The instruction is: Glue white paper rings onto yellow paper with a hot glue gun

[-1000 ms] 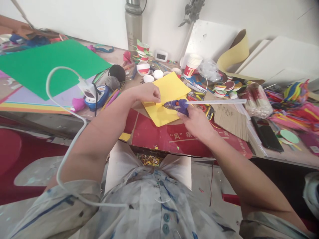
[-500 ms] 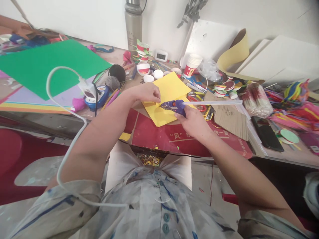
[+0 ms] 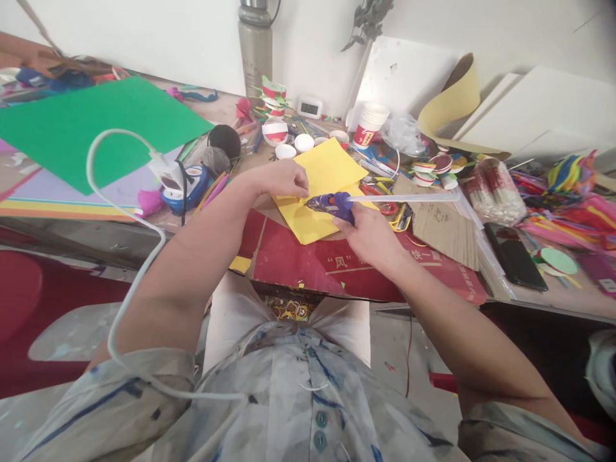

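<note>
My right hand (image 3: 368, 234) is wrapped round a blue hot glue gun (image 3: 337, 205), with a long clear glue stick (image 3: 409, 199) sticking out of its back end to the right. The gun's nozzle points left, close to the fingertips of my left hand (image 3: 287, 179). Those fingers are bent and pinched together at the left edge of the yellow paper (image 3: 334, 168); the exact grip is partly hidden. A lower part of the yellow paper (image 3: 308, 228) lies flat beneath the nozzle, over a red printed cardboard (image 3: 289, 260).
Paper cups (image 3: 368, 125), a flask (image 3: 255, 51) and a small clock (image 3: 309, 107) stand at the back. Left are a green sheet (image 3: 106, 128) and a white-corded plug (image 3: 166, 173) on a blue device. Right lie corrugated cardboard (image 3: 445, 228), a phone (image 3: 514, 256) and coloured pipe cleaners (image 3: 568, 224).
The glue gun and my right hand have shifted very slightly left. My left hand stays at the paper's edge, and the whole view has moved a little.
</note>
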Available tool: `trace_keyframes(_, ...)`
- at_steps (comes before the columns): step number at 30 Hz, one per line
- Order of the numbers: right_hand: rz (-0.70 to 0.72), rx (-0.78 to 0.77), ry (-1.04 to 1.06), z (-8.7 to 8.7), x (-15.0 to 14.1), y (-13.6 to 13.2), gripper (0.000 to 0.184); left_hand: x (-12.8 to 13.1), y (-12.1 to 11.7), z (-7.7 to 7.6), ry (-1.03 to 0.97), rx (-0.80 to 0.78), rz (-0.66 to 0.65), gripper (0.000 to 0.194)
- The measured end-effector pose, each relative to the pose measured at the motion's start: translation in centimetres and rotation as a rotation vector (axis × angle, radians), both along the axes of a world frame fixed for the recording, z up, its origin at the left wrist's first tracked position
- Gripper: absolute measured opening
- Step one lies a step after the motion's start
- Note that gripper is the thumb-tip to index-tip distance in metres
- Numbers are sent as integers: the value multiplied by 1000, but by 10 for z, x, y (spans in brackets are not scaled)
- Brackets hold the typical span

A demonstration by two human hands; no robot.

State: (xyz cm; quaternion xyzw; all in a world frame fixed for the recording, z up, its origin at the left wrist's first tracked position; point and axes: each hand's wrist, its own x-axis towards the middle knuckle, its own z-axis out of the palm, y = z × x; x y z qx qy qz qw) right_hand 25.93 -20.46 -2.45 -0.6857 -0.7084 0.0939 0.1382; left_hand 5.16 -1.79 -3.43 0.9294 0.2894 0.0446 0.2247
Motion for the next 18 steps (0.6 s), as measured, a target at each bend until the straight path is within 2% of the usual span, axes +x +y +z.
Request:
trace_keyframes(6,-7,15,43,-2,6,4,38,0,1,-1,-2,4,20,34)
trace_keyframes(10,-21,43,41,-4,14,0,33,1,0,-1,11,13,50,34)
trace_keyframes(15,5,150,237,-8,28,-4,36,0,-3,2,21,16,55,33)
trace_keyframes(18,-25,220,319,-9,45,-5,37,-1,-5,4,20,4,59,33)
